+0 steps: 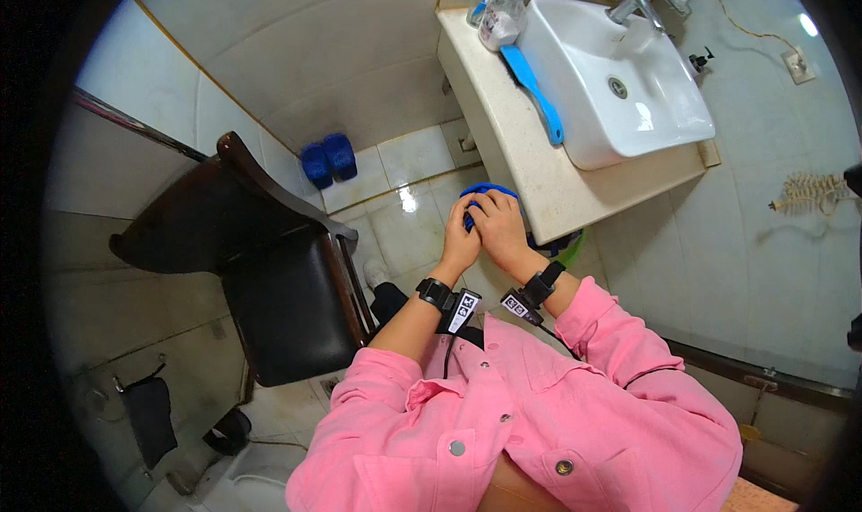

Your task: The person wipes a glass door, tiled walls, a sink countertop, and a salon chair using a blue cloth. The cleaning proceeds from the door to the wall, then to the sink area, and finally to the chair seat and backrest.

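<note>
Both my hands are close together at the left side of the washstand counter (508,135), above the tiled floor (411,233). My left hand (462,233) and my right hand (500,224) grip a bunched blue item (486,187), which looks like cloth. The fingers cover most of it, so its full shape is hidden. A blue brush (535,98) with a long handle lies on the counter, apart from my hands, along the white basin (663,121). Behind it stands a clear bottle (502,24) with a blue cap and white contents.
A dark wooden chair (289,310) with a black seat stands to the left. Blue slippers (328,160) rest by the wall. A green-rimmed container (574,248) is partly hidden beneath the counter's front corner. The chrome faucet (636,4) overhangs the basin.
</note>
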Tool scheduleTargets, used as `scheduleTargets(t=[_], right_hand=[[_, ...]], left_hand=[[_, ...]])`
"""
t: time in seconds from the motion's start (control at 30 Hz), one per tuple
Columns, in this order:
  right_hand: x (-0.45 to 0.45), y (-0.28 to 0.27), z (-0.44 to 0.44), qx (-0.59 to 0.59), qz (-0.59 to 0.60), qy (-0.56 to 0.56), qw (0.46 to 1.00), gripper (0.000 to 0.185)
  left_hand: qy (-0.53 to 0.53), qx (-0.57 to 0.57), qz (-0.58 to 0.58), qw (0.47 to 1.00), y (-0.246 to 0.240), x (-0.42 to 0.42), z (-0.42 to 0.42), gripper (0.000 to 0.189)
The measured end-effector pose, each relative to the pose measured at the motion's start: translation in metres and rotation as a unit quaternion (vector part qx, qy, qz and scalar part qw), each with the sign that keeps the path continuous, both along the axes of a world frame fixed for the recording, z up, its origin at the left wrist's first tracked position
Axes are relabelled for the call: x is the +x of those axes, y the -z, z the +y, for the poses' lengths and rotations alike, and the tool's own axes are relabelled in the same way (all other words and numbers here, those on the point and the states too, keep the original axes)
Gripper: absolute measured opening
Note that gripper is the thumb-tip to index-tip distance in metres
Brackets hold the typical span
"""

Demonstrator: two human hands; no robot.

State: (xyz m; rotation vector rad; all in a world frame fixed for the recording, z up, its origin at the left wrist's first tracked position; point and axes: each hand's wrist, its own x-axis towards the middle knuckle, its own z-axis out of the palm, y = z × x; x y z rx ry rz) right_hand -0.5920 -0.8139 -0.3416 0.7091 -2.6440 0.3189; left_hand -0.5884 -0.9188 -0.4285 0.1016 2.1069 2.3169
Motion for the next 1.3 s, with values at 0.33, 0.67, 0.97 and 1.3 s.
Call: scheduleTargets(t=[0.33,0.67,0.97,1.3], right_hand=[[0.041,-0.016,0.095,-0.065,-0.065,0.15,0.984,0.044],[-0.033,0.009,0.077,-0.056,-0.088,0.18,0.978,0.058],[-0.171,0.015,0.028,-0.039,-0.079,0.199,0.976,0.057],[-0.263,0.014,0.011,-0.049,-0.127,0.224,0.965,0.06]], left_hand=[[0.159,-0.255,0.202,0.932,-0.058,-0.005,0.074,0.071],[0.225,-0.324,0.226,0.891,-0.063,-0.102,0.041,0.069],[0.219,-0.307,0.217,0.901,-0.061,-0.236,0.0,0.071],[0.252,-0.311,0.219,0.89,-0.059,-0.333,-0.017,0.075]])
